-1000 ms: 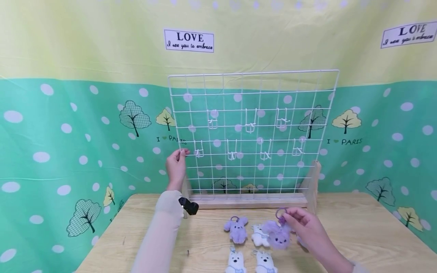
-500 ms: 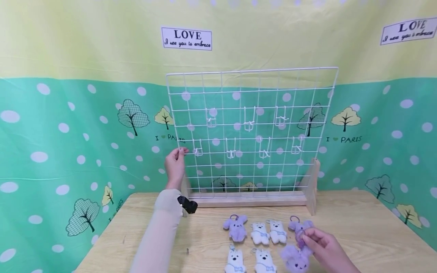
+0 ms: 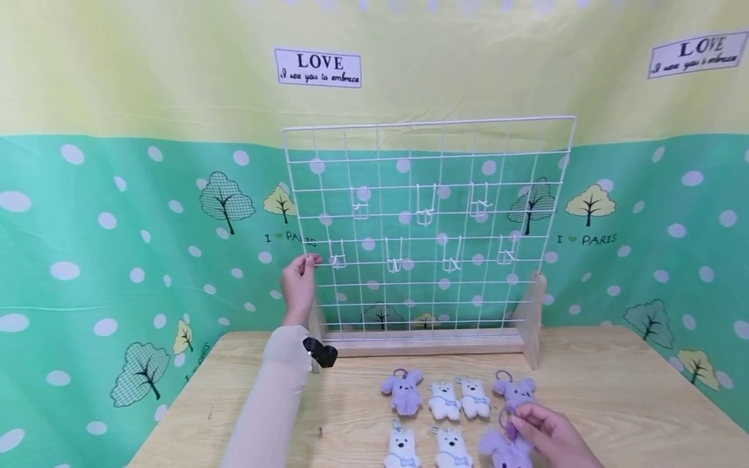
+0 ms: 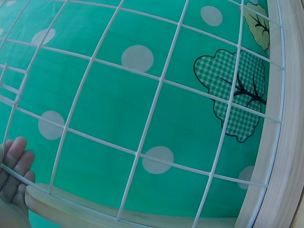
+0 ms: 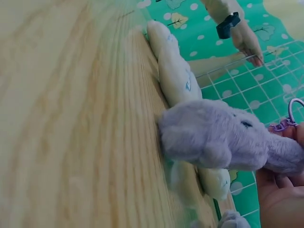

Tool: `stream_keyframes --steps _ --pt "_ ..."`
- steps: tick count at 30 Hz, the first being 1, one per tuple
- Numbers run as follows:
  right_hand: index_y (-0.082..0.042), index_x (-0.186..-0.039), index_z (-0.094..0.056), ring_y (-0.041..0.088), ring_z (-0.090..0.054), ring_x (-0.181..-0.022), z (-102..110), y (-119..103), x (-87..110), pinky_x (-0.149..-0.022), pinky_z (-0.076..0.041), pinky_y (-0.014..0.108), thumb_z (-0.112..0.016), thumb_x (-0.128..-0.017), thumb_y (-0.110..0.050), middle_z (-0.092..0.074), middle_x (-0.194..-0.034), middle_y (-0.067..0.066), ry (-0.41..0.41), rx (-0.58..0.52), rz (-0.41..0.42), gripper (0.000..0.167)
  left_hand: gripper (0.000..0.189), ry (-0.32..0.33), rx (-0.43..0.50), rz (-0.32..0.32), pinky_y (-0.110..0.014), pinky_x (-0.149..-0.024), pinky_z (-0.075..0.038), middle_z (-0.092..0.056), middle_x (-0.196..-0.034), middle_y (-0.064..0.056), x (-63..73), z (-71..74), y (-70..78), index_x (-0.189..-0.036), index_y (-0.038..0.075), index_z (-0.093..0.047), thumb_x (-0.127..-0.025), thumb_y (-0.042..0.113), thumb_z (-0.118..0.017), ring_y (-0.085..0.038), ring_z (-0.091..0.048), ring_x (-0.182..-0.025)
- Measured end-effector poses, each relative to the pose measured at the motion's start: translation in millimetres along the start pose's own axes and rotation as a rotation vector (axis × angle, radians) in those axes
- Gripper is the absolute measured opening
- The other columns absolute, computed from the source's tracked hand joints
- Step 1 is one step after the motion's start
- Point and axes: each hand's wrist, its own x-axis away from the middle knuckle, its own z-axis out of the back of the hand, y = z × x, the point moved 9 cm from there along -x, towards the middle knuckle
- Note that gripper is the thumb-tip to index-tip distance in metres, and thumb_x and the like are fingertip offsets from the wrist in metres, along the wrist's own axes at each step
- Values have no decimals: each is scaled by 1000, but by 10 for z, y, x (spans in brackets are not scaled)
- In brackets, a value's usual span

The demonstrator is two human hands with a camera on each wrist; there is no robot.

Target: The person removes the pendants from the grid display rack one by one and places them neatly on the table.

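Note:
At the left edge of a white wire grid panel, my left hand pinches the side wire. In the left wrist view the fingers curl round that wire. My right hand pinches a purple plush keychain by its chain, just below the purple ring, at the front right of the table. In the right wrist view the plush stands with its lower end at the tabletop. Another purple plush keychain lies just behind it, and a third lies farther left.
Several white bear keychains lie in two rows on the wooden table. Several white hooks hang on the grid in two rows. The grid stands in a wooden base. A patterned curtain closes off the back.
My right hand has carried the purple plush keychain right and down, from in front of the white bears to the front right of the table. My left hand keeps its hold on the grid.

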Motion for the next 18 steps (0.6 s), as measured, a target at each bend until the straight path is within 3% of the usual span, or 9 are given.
stream_keyframes --steps 10,18 --pt "11 -107 -57 1 -57 -87 -9 -79 -137 -78 -49 18 -49 -98 -14 -66 -94 -6 30 75 124 28 26 0 5 -7 -34 -97 -46 -69 -107 -10 0 -15 3 -110 4 -65 -99 21 -49 -20 -59 -108" --pt "11 -108 -57 2 -61 -89 -16 -59 -217 -81 -51 16 -53 -97 -16 -66 -102 13 63 49 106 29 25 10 10 -13 -33 -98 -46 -69 -106 -11 -3 -10 4 -109 4 -66 -99 20 -49 -20 -61 -107"
